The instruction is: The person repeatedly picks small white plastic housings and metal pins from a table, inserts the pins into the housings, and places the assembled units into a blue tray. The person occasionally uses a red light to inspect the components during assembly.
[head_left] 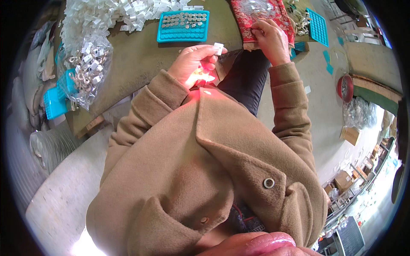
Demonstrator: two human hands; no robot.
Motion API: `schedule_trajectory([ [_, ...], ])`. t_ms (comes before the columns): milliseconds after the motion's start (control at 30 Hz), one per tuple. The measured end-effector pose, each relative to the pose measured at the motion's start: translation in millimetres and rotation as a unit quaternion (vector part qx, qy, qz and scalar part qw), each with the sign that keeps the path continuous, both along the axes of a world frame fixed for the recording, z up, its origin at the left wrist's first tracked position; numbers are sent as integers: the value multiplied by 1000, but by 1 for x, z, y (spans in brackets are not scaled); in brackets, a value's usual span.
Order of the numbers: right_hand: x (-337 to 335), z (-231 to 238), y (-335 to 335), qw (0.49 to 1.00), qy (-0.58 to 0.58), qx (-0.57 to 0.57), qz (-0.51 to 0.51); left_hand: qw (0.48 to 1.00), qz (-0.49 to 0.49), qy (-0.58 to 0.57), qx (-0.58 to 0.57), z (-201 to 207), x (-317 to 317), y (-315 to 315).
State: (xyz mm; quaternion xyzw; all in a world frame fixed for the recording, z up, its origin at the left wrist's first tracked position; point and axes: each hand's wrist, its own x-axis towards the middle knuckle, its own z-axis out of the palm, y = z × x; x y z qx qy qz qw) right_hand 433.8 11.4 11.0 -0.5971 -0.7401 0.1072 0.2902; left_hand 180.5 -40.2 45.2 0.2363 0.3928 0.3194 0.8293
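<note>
My left hand is closed, pinching a small white tag between thumb and fingertips. The tag stands upright above the hand, and reddish light falls on the lower fingers. Over a red patterned cloth at the right, my right hand has its fingers curled together. Whatever those fingertips hold, if anything, is too small to make out. Clear plastic bags lie on the cloth just beyond them. Beyond my left hand sits a blue tray with rows of small round silvery pieces in its far part.
Many white tags are heaped at the table's far left. Nearer, a clear bag of tags and metal pieces rests beside more blue trays. Another blue tray stands at far right. A red round container is on the floor.
</note>
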Motion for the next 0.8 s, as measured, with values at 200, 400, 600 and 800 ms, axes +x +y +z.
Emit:
schedule_trajectory([
  [200, 2, 0, -7, 998, -38, 36, 34, 1000, 2, 8, -4, -3, 5, 0],
  [400, 3, 0, -1, 992, 3, 124, 26, 1000, -13, 16, -6, -1, 7, -1],
  [600, -1, 19, -10, 859, 500, -91, -58, 999, 8, -10, -47, 0, 4, -4],
  [800, -39, 32, -40, 742, 628, -231, 41, 997, 45, -61, -25, 0, 0, -6],
])
